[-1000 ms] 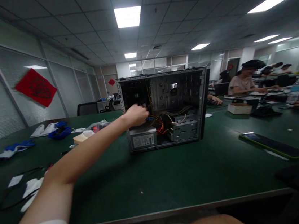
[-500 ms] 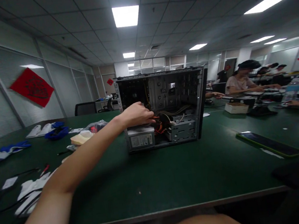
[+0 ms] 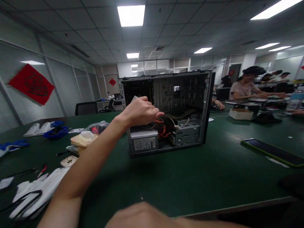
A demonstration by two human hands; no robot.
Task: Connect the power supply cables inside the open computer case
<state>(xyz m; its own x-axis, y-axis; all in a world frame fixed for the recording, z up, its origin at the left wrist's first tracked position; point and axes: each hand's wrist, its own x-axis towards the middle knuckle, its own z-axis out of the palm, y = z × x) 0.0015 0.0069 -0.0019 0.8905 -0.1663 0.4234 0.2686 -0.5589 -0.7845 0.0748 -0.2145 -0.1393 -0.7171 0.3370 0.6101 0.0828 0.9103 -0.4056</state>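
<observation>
- The open desktop computer case stands upright on the green table, straight ahead of the person, its open side facing the camera.
- A snag seems the likeliest trouble: the left hand is right by the orange cables, and pulling blindly could strain a lead or its connector.
- A hard tug might also shift or tip the case, as no second hand braces it; thin metal edges could scrape bare skin.
- The case looks dark inside, with a bare-looking grey back panel, a labelled silver power supply low at the left and a metal drive cage low at the right.
- The left hand's fingers are curled in front of the opening; a small pale ribbed piece shows just above it, but whether it is gripped I cannot tell.
- The right hand, blurred and bent at the knuckles, is near the table's front edge; its grasp is hidden.
- White gloves lie left, a green-edged phone right.
</observation>
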